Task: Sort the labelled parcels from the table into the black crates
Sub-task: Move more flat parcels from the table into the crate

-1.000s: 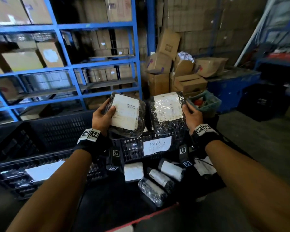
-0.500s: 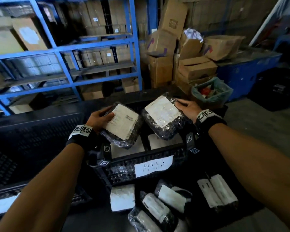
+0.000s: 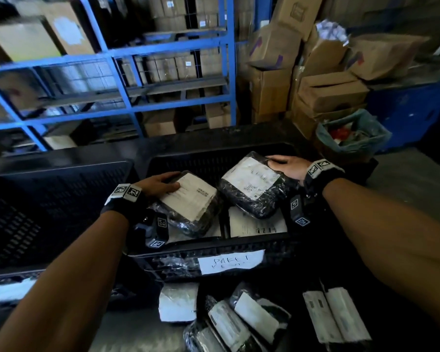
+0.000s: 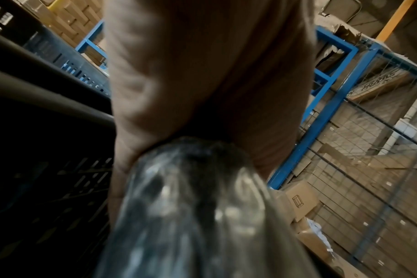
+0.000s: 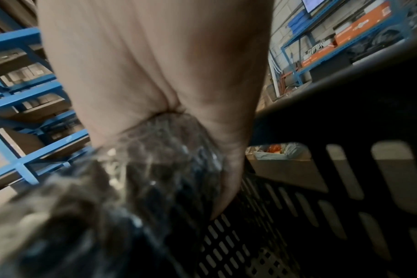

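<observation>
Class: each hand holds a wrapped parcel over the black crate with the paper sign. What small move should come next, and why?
Probably lower both parcels a little further and let go. The left hand grips its parcel and the right hand grips its parcel, both already inside the crate rim, just above parcels lying there.

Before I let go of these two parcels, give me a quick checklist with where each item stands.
1. Left hand grip on left parcel: ok.
2. Right hand grip on right parcel: ok.
3. Both parcels over the labelled crate: ok.
4. Labels facing up: ok.
5. Crate tag matches the parcels: cannot tell, writing blurred.
6. Room inside: ok, though parcels already lie beneath.
</observation>
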